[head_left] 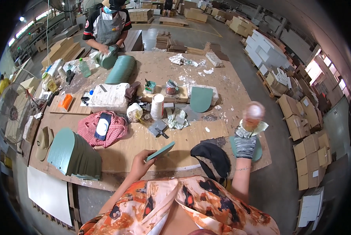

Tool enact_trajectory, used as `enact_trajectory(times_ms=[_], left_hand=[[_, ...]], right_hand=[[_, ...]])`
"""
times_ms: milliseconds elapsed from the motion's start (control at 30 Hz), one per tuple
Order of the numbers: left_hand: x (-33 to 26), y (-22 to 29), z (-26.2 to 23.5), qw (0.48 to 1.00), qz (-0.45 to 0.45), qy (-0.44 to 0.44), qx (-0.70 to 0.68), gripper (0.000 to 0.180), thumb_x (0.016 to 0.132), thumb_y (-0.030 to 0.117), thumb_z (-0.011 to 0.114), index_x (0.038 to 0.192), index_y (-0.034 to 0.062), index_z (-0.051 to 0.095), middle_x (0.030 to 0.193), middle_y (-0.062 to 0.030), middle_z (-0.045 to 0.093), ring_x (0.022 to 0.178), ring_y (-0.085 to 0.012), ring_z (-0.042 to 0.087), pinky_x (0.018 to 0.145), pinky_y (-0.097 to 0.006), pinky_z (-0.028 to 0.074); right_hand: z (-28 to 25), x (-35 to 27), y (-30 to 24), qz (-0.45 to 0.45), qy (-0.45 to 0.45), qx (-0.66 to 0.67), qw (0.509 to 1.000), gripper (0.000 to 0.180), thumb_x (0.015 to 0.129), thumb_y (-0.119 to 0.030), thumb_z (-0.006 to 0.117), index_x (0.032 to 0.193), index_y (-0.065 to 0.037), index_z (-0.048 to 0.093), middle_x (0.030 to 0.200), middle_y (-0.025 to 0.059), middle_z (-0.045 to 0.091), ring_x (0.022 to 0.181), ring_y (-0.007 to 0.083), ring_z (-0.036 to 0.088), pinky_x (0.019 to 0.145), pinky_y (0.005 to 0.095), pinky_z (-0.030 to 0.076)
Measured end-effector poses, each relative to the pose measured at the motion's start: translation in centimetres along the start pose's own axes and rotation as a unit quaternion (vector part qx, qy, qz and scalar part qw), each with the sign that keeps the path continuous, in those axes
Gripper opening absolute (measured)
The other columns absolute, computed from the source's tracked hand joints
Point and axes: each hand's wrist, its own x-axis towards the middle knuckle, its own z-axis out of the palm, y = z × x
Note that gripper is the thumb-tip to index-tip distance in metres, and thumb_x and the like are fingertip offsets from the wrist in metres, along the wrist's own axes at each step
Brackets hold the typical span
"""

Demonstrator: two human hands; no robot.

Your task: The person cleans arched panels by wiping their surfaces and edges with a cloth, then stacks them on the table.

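My bare left hand (140,163) grips a green-painted panel (161,151), tilted and seen nearly edge-on. At the right side of the table, my right hand (246,147) wears a striped grey glove. It is closed on a crumpled white rag (257,127) and a reddish, bottle-like container (254,112), whose outline is smeared by motion. Below that hand, a green round-ended panel (257,152) lies on the table, partly covered by the glove. A tall stack of similar green panels (71,152) stands at the near left. Between my hands rests a black cap (212,156).
A phone (102,126) lies on a red checked cloth (85,127). Mid-table are a white cup (157,106), a scraper (158,128) and a propped green panel (201,99). Across the table, a person (108,29) handles another panel beside a green stack (121,69). A fan (14,113) stands left.
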Motion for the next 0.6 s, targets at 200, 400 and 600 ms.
enact_trajectory(times_ms=[200, 400, 600], left_hand=[[-0.4, -0.4, 0.3, 0.993, -0.072, -0.025, -0.091, 0.028, 0.078, 0.000, 0.065, 0.106, -0.0014, 0.063, 0.093, -0.0095, 0.067, 0.086, -0.0123, 0.061, 0.078, -0.026, 0.047], [-0.9, -1.0, 0.5, 0.988, -0.089, -0.030, -0.126, 0.029, 0.078, -0.005, 0.063, 0.106, -0.0007, 0.064, 0.095, -0.0083, 0.067, 0.087, -0.0130, 0.061, 0.080, -0.025, 0.047], [0.1, -1.3, 1.8, 0.991, -0.062, -0.042, -0.114, 0.029, 0.077, -0.006, 0.063, 0.105, -0.0014, 0.064, 0.097, -0.0090, 0.067, 0.088, -0.0139, 0.061, 0.080, -0.025, 0.047]], right_hand=[[0.6, -0.3, -0.6, -0.078, -0.001, -0.166, 0.983, 0.028, 0.093, -0.025, 0.045, 0.110, -0.004, 0.052, 0.102, 0.0073, 0.055, 0.089, 0.0180, 0.055, 0.077, 0.0324, 0.049], [3.2, 3.1, -0.9, -0.134, 0.117, -0.351, 0.919, 0.031, 0.093, -0.028, 0.047, 0.111, -0.004, 0.053, 0.104, 0.0080, 0.057, 0.091, 0.0185, 0.056, 0.077, 0.0339, 0.049], [-7.5, 12.5, -5.4, -0.289, 0.021, -0.800, 0.526, 0.028, 0.083, -0.010, 0.057, 0.108, 0.001, 0.053, 0.107, 0.0141, 0.056, 0.097, 0.0263, 0.054, 0.091, 0.0352, 0.042]])
